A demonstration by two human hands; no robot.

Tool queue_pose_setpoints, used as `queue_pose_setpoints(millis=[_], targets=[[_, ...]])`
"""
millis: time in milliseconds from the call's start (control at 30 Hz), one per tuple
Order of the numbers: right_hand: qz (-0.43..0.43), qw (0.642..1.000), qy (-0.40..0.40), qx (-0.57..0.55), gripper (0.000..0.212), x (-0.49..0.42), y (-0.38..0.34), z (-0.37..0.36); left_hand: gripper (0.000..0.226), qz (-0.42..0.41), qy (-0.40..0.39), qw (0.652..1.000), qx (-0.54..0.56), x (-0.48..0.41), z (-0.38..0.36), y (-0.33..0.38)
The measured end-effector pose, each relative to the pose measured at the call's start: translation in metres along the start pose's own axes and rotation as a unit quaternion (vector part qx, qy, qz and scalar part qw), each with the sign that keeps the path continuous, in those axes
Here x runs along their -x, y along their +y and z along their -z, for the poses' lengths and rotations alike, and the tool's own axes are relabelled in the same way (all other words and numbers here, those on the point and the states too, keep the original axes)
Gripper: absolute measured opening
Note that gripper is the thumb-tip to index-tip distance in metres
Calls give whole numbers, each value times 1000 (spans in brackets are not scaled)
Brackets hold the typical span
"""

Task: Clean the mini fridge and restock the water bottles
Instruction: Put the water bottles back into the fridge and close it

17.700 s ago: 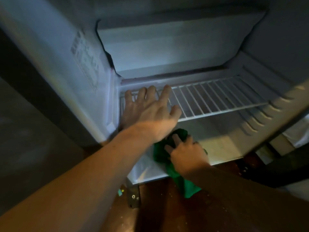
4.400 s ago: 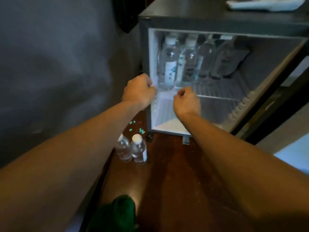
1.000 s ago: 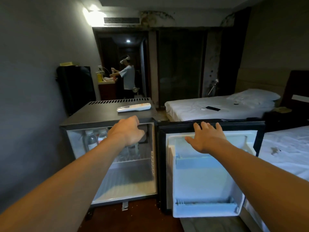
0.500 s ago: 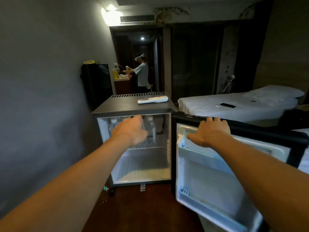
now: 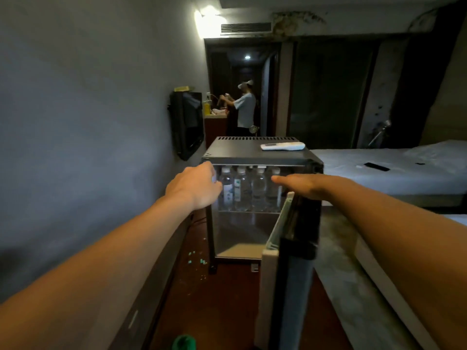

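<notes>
The dark mini fridge (image 5: pixel 255 154) is standing on the floor with its door (image 5: pixel 288 269) swinging partway open, edge-on just below the right-hand fingers (image 5: pixel 280 179). Clear, white-capped water bottles (image 5: pixel 242 190) are standing upright in a row on its upper wire shelf (image 5: pixel 249 211), between the two sets of fingers, behind them.

fridge (image 5: pixel 242 154) dark grey | bottles (image 5: pixel 242 190) clear, white caps | remote (image 5: pixel 282 146) white | cloth (image 5: pixel 184 342) green

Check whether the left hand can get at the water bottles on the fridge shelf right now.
Probably yes. The door stands partly open on the right, and the left hand is already at the open front beside the water bottles, with nothing between them.
</notes>
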State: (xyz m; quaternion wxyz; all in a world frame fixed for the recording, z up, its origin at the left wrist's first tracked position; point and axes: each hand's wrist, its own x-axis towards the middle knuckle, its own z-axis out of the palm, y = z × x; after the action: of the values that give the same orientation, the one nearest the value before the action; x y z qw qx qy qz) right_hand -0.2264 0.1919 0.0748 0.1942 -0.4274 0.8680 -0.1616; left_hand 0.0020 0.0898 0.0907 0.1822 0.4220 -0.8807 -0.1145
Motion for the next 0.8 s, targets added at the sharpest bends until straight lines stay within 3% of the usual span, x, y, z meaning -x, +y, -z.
queue_pose_setpoints(millis=[67, 133, 233, 500, 633, 800], targets=[[6, 998, 38, -39, 121, -29, 4, -14, 29, 20, 14, 1000, 1, 1, 7, -17], [17, 998, 48, -25, 103, -22, -14, -24, 33, 43, 27, 999, -3, -1, 11, -30], [82, 989, 81, 93, 80, -27, -30, -36, 43, 79, 38, 996, -11, -9, 13, -44], [132, 944, 164, 255, 84, -103, -55, -56, 50, 109, 22, 991, -75, -66, -14, -44], [161, 924, 191, 289, 80, -143, -55, -56, 47, 111, 24, 990, -82, -105, -30, -31], [196, 904, 232, 299, 91, -186, -54, -57, 49, 115, 19, 990, -83, -143, -50, -28]])
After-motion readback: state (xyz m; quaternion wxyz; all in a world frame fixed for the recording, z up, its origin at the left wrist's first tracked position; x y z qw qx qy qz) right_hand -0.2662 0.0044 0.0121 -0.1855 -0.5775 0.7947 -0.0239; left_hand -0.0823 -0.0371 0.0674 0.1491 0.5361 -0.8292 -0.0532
